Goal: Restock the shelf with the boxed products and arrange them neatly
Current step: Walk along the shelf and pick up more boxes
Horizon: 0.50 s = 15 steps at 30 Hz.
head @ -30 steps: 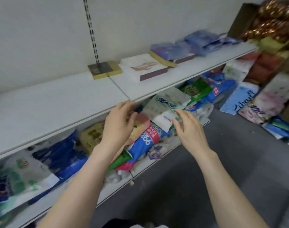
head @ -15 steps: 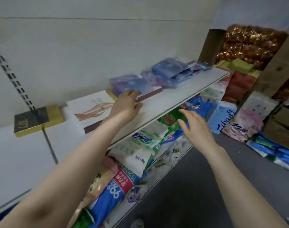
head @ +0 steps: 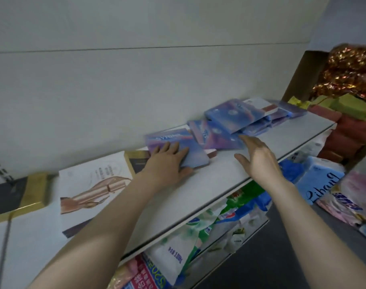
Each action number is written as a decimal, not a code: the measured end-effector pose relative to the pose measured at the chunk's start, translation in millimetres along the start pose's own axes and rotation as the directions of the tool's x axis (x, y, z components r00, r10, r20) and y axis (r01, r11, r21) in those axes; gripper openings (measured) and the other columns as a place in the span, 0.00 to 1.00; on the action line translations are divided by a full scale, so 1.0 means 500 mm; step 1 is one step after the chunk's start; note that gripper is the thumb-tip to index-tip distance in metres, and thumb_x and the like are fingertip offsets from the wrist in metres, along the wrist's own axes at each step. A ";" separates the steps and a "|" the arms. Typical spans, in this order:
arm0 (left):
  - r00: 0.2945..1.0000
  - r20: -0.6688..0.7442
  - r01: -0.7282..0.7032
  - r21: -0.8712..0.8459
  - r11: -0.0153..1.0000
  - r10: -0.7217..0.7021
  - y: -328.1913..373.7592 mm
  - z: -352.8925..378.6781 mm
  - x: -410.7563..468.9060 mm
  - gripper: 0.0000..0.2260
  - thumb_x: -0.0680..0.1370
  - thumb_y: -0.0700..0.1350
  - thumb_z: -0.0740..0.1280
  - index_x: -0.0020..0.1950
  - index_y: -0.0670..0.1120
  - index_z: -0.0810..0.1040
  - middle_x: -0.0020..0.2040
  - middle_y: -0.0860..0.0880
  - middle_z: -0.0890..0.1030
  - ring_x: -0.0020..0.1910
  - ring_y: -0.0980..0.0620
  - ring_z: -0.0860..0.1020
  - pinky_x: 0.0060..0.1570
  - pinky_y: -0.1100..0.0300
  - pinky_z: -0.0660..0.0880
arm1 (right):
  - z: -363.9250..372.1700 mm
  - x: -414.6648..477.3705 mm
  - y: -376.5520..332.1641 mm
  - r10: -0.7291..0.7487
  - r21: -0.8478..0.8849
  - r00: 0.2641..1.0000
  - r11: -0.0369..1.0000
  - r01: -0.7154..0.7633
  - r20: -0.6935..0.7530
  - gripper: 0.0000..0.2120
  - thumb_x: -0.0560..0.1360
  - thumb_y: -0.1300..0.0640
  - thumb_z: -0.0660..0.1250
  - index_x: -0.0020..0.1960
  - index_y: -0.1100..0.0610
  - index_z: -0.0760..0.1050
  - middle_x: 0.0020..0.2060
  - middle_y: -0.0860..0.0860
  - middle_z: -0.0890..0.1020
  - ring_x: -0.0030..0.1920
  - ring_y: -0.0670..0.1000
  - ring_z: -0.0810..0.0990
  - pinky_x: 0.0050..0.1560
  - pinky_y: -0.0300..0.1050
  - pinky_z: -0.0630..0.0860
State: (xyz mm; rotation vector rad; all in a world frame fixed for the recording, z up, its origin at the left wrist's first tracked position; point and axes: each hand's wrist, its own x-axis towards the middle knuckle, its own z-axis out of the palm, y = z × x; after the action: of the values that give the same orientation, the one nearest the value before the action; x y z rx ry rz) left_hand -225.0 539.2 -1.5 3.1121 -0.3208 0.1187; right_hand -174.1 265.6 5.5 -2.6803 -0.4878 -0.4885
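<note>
White flat shelf (head: pixel 230 180) runs from lower left to right centre of frame, smooth board. Soft plastic bags (head: pixel 178 253) crammed on the level under it. White flat box (head: pixel 90 184) with a leg print lies at centre left, face up. Heap of glossy blue-purple boxes (head: pixel 230 119) overlaps loosely, upper centre-right, against the wall. One blue-purple box (head: pixel 178 138) lies flat at frame centre, face up, long axis going from the wall toward the shelf edge, skewed to the right. Left hand (head: pixel 167 163) rests flat on it, fingers straight, thumb at its near edge. Right hand (head: pixel 259 157) spread and relaxed over the shelf, grasping nothing, fingertips by the heap; contact unclear.
</note>
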 end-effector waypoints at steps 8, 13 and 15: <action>0.962 -0.032 0.250 -0.302 0.920 -0.272 0.072 0.019 -0.036 0.24 0.77 0.68 0.49 0.71 0.64 0.66 0.76 0.54 0.61 0.76 0.43 0.52 0.69 0.35 0.57 | 0.072 0.140 0.066 -0.313 -0.134 0.927 0.930 0.344 0.207 0.32 0.65 0.65 0.77 0.68 0.58 0.75 0.61 0.59 0.80 0.67 0.64 0.74 0.62 0.59 0.72; 0.806 -0.209 0.394 -0.510 0.765 -0.554 0.119 0.017 -0.044 0.25 0.73 0.58 0.70 0.68 0.51 0.74 0.74 0.39 0.62 0.73 0.37 0.62 0.69 0.44 0.65 | 0.070 0.132 0.093 -0.463 -0.244 0.877 0.842 0.481 0.130 0.22 0.63 0.69 0.75 0.57 0.63 0.79 0.48 0.60 0.84 0.56 0.63 0.80 0.49 0.54 0.79; 0.752 -0.235 0.457 -0.487 0.745 -0.615 0.137 0.019 -0.047 0.31 0.70 0.55 0.75 0.70 0.49 0.71 0.73 0.37 0.61 0.72 0.35 0.62 0.69 0.45 0.65 | 0.063 0.114 0.096 -0.456 -0.305 0.875 0.821 0.483 0.159 0.20 0.62 0.67 0.74 0.54 0.62 0.80 0.43 0.60 0.84 0.51 0.62 0.79 0.46 0.52 0.78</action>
State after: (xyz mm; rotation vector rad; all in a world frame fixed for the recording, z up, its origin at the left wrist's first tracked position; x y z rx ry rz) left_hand -261.4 476.8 -12.6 2.5462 0.5242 0.5621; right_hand -96.8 252.1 -13.3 -2.9001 -1.2122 -0.6527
